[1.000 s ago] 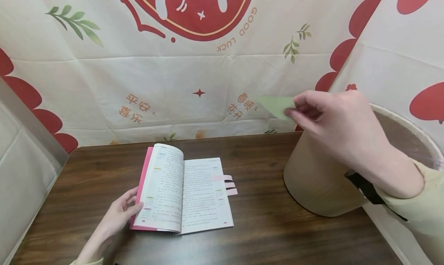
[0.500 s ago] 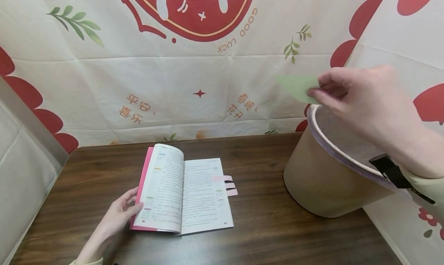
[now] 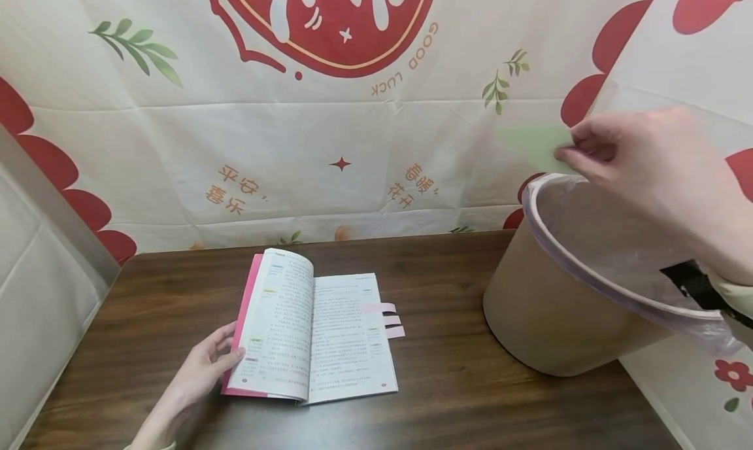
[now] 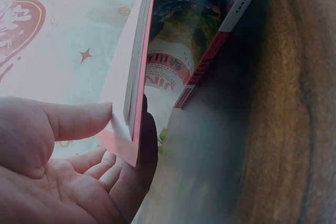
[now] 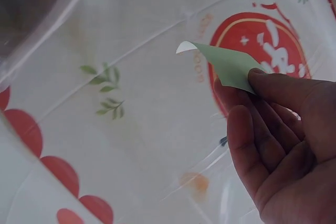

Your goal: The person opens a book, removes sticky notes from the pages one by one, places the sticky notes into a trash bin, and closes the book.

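Note:
An open book (image 3: 344, 345) with a pink cover lies on the table, its left half tilted up. My left hand (image 3: 202, 365) grips the left edge; in the left wrist view the thumb presses the pages and the fingers go behind the pink cover (image 4: 137, 129). Pink tabs (image 3: 393, 320) stick out from the right-hand page. At the upper right, my right hand (image 3: 653, 155) pinches a light green paper slip (image 3: 535, 146) between thumb and fingers, above the rim of the bin. One corner of the green slip (image 5: 228, 64) curls over in the right wrist view.
A beige bin (image 3: 553, 306) with a clear plastic liner stands at the table's right side, its mouth facing up. The brown wooden table (image 3: 441, 391) meets a printed white cloth backdrop (image 3: 282, 142) at the back. A pale padded panel (image 3: 41, 293) borders the left.
My right hand has moved right and up with the green slip, from in front of the bin to over its rim. The left hand and the book have stayed in place.

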Available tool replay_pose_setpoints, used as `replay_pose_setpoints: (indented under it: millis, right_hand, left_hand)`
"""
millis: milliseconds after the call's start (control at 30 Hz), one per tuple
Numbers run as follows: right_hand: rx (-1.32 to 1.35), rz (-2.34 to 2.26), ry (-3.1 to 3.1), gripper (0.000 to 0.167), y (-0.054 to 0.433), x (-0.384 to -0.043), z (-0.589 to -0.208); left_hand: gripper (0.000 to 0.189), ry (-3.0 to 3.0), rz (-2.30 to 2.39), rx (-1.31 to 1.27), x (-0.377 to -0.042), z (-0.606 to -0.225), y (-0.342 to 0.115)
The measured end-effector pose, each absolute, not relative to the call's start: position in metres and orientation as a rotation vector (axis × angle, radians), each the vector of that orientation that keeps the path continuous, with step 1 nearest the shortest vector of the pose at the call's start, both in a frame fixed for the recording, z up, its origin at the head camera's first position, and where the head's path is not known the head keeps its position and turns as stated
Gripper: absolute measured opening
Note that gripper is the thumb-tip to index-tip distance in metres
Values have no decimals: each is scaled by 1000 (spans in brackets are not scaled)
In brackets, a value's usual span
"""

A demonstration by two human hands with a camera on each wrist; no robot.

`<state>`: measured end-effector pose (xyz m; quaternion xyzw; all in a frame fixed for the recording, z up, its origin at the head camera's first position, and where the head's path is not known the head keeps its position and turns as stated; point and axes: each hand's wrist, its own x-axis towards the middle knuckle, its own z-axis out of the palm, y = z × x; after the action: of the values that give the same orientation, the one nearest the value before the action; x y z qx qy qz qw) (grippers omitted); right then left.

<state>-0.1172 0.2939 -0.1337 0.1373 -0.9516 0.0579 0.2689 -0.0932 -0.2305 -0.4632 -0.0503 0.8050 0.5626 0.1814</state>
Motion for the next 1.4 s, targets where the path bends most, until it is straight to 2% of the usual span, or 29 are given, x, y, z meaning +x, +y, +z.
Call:
replay_pose_setpoints:
  millis: [733, 1100, 1233, 1400]
  right_hand:
    - [258, -67, -2756, 4, 362, -155, -139]
    - [329, -167, -2864, 8, 380, -168, -154]
    - [331, -233, -2904, 16, 383, -169, -157]
    - [326, -277, -2974, 11, 389, -173, -161]
  left_hand:
    - [67, 2282, 1586, -183, -91, -466, -233]
    - [66, 2274, 1600, -167, -91, -465, -231]
    - [67, 2285, 1576, -174, -94, -465, -230]
    - [68, 2297, 1557, -172, -96, -465, -230]
